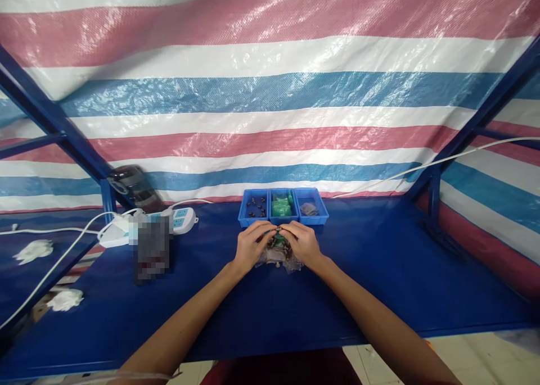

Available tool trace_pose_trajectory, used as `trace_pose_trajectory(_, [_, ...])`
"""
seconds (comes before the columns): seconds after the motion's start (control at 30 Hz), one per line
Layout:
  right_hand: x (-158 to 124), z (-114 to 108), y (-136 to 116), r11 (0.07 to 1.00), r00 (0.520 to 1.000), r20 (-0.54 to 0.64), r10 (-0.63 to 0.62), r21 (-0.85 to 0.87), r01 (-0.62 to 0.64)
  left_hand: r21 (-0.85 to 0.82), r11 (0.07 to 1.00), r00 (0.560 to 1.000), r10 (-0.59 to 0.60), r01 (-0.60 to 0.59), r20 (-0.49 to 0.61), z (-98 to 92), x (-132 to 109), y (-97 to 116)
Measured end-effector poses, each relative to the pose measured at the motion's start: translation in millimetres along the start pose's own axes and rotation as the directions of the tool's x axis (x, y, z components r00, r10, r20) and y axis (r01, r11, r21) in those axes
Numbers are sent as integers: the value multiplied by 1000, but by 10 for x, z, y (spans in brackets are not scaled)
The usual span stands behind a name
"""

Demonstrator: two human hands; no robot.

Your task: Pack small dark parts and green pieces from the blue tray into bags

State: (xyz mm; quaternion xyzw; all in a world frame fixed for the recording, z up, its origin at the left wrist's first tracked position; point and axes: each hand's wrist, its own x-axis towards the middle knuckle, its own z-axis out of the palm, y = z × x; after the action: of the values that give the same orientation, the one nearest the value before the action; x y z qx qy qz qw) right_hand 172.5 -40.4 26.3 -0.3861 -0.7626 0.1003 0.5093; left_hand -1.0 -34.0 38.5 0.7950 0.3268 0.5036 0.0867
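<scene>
My left hand [253, 243] and my right hand [302, 242] meet just in front of the blue bins, fingertips pinched together on a small dark part [278, 229]. Its exact kind is too small to make out. Beneath the fingers lies a clear plastic bag [276, 254] with several small dark and metallic parts on it, partly covered by my hands. Behind them, the left blue bin [241, 215] holds several small dark parts. Green packets [281, 205] fill the middle bin, and the right blue bin [319, 208] contains a small clear or greyish bag [309, 209].
A white power strip [185, 221] with cables stands at the left, beside a blurred-out dark device [152, 250]. A black bottle-like object [134, 185] leans at the back left. Crumpled white tissues [66, 299] lie far left. Blue frame posts [434, 194] flank the blue table [379, 272].
</scene>
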Motion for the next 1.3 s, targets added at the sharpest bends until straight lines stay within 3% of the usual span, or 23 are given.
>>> trace_pose_trajectory(0.4, [-4,-36,22,1000,998,61,-8,21,7,-43,998,998,-48,50,51,-5,13,12])
trace_pose_trajectory(0.8, [-9,-44,-1,1000,998,69,-12,25,10,-88,990,985,-117,106,-130,-18,-10,-16])
trace_pose_trajectory(0.93, [-5,-57,-18,1000,999,50,-2,12,2,-12,996,990,-93,92,-109,-47,14,5])
trace_pose_trajectory(1.07, [-7,-67,-24,1000,1000,9,19,13,-19,4,998,998,-66,66,-18,-55,33,23])
trace_pose_trajectory(1.3, [-4,-62,-37,1000,1000,4,2,22,-2,-39,987,988,-155,156,28,11,-24,-20])
